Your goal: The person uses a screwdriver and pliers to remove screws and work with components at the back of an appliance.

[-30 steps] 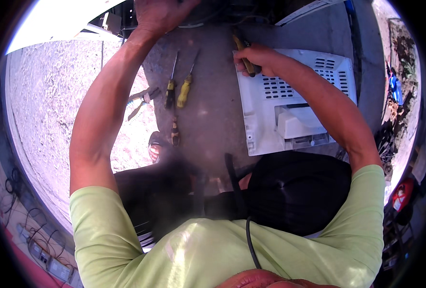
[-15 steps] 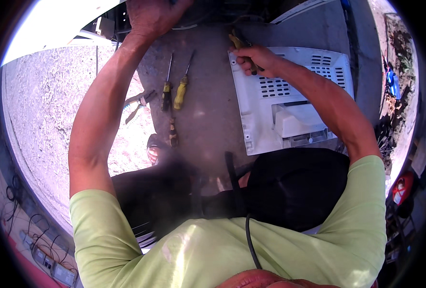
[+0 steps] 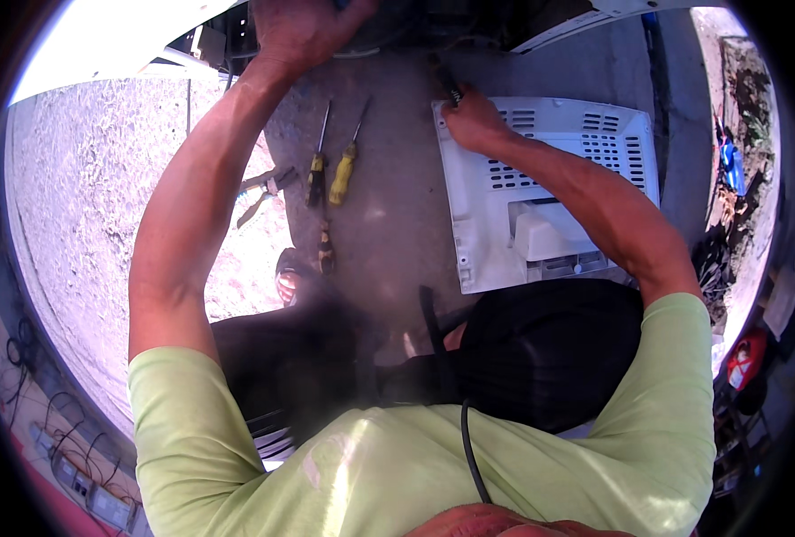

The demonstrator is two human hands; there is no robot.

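My left hand (image 3: 301, 34) reaches up to the dark, open inside of an appliance (image 3: 451, 25). Its thumb is stretched away from the palm; the other fingers are mostly cut off by the upper edge, so what they touch is hidden. My right hand (image 3: 478, 118) is closed around what look like dark-handled pliers (image 3: 445, 79), pointing up toward the appliance. Below that hand and forearm lies a white plastic panel (image 3: 541, 192) with rows of slots and a recessed, box-like part.
Two screwdrivers, one dark-handled (image 3: 316, 179) and one yellow-handled (image 3: 344, 174), lie between my arms. A shorter dark-and-yellow handled tool (image 3: 327, 249) is nearer me. Another pair of pliers (image 3: 268, 188) rests at the left on rough, sunlit concrete (image 3: 84, 206). Blue item (image 3: 731, 166) far right.
My right hand has turned and moved slightly down, so the pliers' dark handle now faces up. My left hand has shifted slightly right along the appliance. The view has moved a little.
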